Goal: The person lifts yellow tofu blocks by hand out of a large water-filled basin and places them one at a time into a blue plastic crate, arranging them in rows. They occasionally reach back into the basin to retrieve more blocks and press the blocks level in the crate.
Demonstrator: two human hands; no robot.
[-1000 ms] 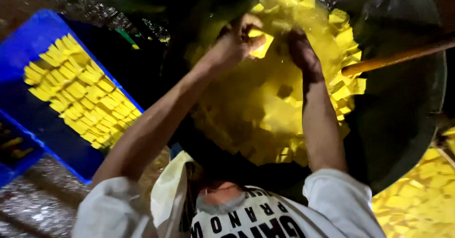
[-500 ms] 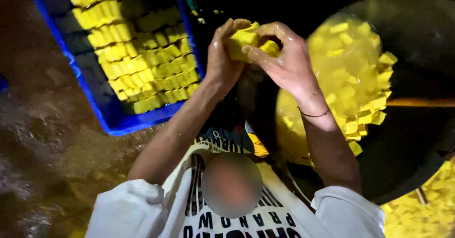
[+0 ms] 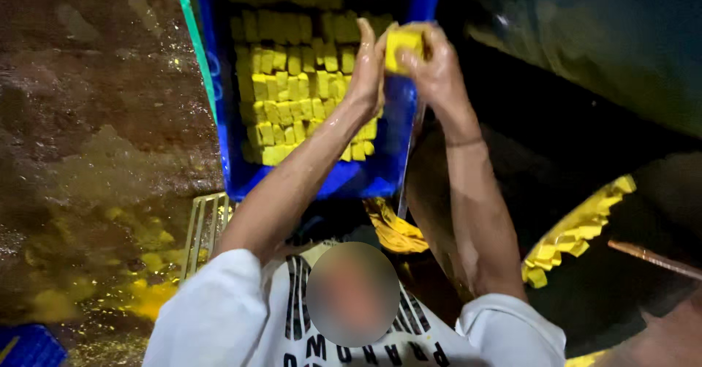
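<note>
Yellow block stack (image 3: 404,45) is pinched between both hands over the blue crate (image 3: 395,155). Left hand (image 3: 368,71) is flat and open, palm pressed against the stack's left side, fingers straight up. Right hand (image 3: 431,63) is curled round the right side and top, fingers closed on it. Both forearms are wet and reach up and away from the body.

Crate sits straight ahead and holds tight rows of the same yellow blocks (image 3: 292,96), packed across most of its floor. The near right corner shows bare blue, and the held stack hangs above that part. A green rim (image 3: 196,53) of a second crate sticks out along the left edge.

Versus half a second back: the hands were short of the crate, between it and the big dark pan; now they are over the crate itself. Grip looks the same, two-handed squeeze. View has swung left, so the pan (image 3: 585,67) now fills only the right side, with a strip of yellow pieces (image 3: 578,228) at lower right and a wooden handle (image 3: 651,257) beside it.

Wet brown floor (image 3: 95,118) on the left has yellow residue near a metal grate (image 3: 205,228). White shirt (image 3: 219,316) at the bottom of the frame
</note>
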